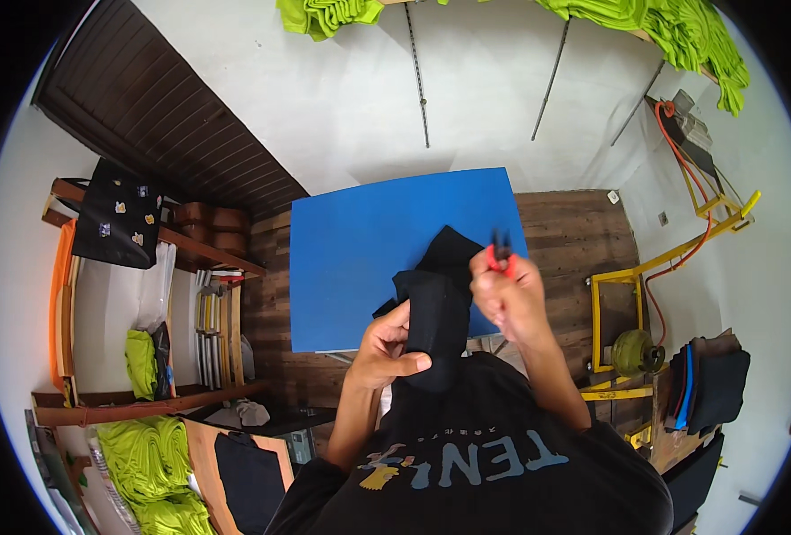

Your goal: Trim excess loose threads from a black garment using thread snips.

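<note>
My left hand (388, 350) grips a folded piece of black cloth (438, 325) near the front edge of the blue table (351, 259), thumb on top and the other fingers mostly hidden behind it. The rest of the black cloth spreads up over the table top, toward my right hand. In my right hand (511, 294) is a pair of small red-handled snips (501, 257), fingers wrapped round the handles. Their two dark tips point away from me, a little apart, beside the cloth. Whether the tips touch the cloth I cannot tell.
Shelves on the left bear a black bag (119, 214) and lime-green cloth (146, 459). A yellow metal frame (617, 278) with an orange hose stands right of the table. Folded dark garments (718, 383) lie at the lower right. More lime-green cloth (694, 40) hangs above.
</note>
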A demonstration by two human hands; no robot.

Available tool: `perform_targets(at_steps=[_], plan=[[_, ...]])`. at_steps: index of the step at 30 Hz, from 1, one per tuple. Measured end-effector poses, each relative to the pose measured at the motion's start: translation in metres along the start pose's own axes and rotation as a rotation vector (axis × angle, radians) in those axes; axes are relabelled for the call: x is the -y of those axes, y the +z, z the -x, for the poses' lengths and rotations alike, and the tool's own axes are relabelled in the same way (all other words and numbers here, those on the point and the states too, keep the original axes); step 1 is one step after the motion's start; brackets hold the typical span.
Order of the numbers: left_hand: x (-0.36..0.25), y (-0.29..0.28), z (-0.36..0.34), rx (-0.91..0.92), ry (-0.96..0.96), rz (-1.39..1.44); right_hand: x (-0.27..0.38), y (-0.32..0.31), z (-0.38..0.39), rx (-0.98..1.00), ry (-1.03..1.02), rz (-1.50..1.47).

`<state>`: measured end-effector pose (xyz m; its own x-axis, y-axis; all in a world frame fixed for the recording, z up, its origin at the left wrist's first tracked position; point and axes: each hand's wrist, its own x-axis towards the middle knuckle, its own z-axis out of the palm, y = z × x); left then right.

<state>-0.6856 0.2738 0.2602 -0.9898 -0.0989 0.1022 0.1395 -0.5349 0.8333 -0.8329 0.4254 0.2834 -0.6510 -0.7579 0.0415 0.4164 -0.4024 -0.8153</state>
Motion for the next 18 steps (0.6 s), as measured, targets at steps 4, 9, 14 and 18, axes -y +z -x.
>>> perform_targets(at_steps=[4, 9, 14, 18], plan=[[0.000, -0.004, -0.004, -0.012, 0.019, 0.053, 0.011, -0.011, -0.013, -0.085, -0.024, 0.086], [0.002, -0.009, -0.010, -0.010, 0.009, 0.089, -0.009, 0.004, -0.014, 0.028, -0.062, 0.503], [0.003, -0.011, -0.016, 0.000, 0.025, 0.112, -0.009, 0.008, -0.021, -0.015, 0.016, 0.329], [0.003, -0.017, -0.014, 0.006, 0.049, 0.116, 0.008, -0.002, -0.033, -0.136, -0.029, 0.025]])
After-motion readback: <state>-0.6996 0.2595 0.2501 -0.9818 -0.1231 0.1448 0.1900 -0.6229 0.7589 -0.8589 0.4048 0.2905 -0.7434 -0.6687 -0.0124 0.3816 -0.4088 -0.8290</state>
